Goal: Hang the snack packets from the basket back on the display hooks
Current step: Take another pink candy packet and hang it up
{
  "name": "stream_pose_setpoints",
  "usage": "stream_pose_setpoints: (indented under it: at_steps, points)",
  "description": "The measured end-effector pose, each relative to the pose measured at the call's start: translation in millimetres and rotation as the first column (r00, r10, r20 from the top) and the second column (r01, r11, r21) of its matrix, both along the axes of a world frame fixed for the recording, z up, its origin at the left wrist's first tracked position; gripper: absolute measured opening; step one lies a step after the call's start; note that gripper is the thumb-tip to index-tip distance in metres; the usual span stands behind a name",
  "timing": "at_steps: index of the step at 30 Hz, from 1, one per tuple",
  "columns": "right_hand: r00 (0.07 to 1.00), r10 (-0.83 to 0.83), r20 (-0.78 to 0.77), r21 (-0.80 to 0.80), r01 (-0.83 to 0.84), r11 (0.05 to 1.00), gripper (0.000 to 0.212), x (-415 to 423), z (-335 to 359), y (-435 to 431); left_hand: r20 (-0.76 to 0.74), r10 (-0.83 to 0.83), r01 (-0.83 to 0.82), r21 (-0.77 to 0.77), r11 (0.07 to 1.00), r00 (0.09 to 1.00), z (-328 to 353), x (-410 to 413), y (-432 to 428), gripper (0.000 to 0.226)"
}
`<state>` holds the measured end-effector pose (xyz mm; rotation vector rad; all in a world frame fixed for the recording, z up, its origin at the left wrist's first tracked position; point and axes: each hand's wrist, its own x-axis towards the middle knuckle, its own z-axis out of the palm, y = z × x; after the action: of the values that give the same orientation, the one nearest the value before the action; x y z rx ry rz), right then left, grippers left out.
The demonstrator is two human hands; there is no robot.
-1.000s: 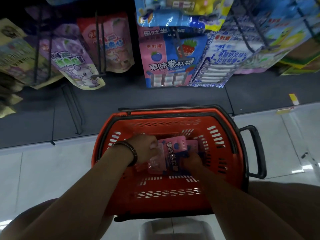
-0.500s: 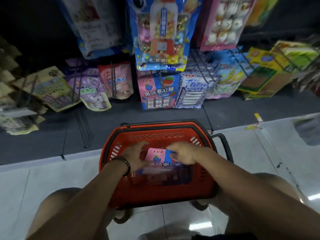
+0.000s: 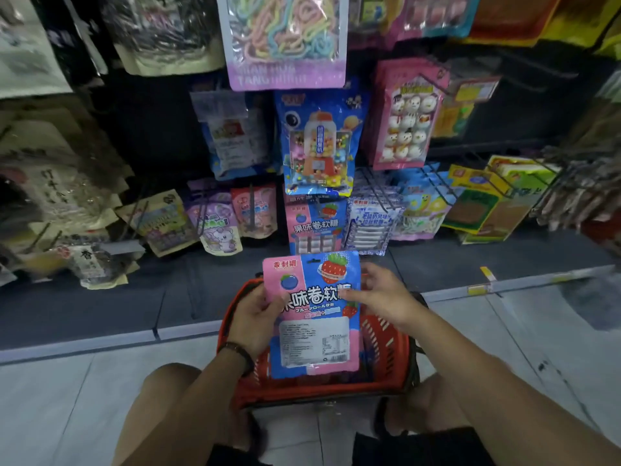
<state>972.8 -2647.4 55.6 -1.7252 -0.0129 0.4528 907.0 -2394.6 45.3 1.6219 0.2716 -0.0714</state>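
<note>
A pink and blue snack packet [image 3: 314,317] with a strawberry and a blueberry printed on it is held upright above the red basket [image 3: 389,348]. My left hand [image 3: 258,317] grips its left edge. My right hand [image 3: 379,297] pinches its right edge. Matching pink and blue packets [image 3: 316,227] hang on a low display hook straight ahead, just beyond the held one. The held packet and my arms hide most of the basket's inside.
Rows of hanging snack packets fill the rack: a blue gumball packet [image 3: 321,142], a pink marshmallow packet [image 3: 408,116], blue-white packets [image 3: 369,223], purple pouches [image 3: 215,223]. A dark base shelf [image 3: 134,297] runs below. My knees flank the basket on the tiled floor.
Both hands lifted the pink and blue packet out of the basket and turned it upright. The view tilted up toward the rack.
</note>
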Motion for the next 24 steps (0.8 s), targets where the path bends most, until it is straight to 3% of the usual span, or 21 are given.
stream_pose_setpoints:
  at_steps: [3, 8, 10, 12, 13, 17, 19, 24]
  points:
    - [0.994, 0.097, -0.046, 0.009, -0.097, 0.995, 0.023, -21, -1, -2, 0.018, 0.041, -0.041, 0.001, 0.999, 0.999, 16, -6, 1, 0.017]
    - [0.999, 0.034, 0.023, 0.075, -0.036, 0.997, 0.019, -29, 7, 6, -0.038, 0.048, -0.049, -0.021, 0.999, 0.998, 35, -7, 1, 0.014]
    - [0.999, -0.008, 0.043, 0.054, 0.006, 0.999, 0.017, -31, 11, 11, -0.046, 0.128, -0.122, 0.117, 0.986, 0.991, 36, -12, -5, 0.010]
    - [0.995, -0.074, 0.062, 0.031, 0.072, 0.997, 0.018, -34, 13, 18, -0.005, 0.261, -0.237, 0.403, 0.884, 0.965, 26, -19, -14, 0.037]
    - [0.992, -0.097, 0.083, 0.027, 0.095, 0.995, 0.018, -36, 14, 22, 0.022, 0.244, -0.231, 0.409, 0.883, 0.970, 26, -26, -20, 0.045]
    - [0.980, -0.117, 0.162, 0.031, 0.113, 0.993, 0.014, -48, 13, 46, 0.013, -0.110, 0.105, 0.195, 0.975, 0.994, 30, -36, -49, 0.062]
    - [0.974, -0.115, 0.195, 0.017, 0.114, 0.993, 0.007, -56, 13, 58, 0.021, -0.115, 0.112, 0.094, 0.989, 0.993, 29, -33, -54, 0.058]
    - [0.966, 0.048, 0.253, -0.113, -0.020, 0.993, 0.011, -68, 31, 64, 0.073, 0.070, -0.077, 0.106, 0.991, 0.995, 27, -28, -40, 0.016]
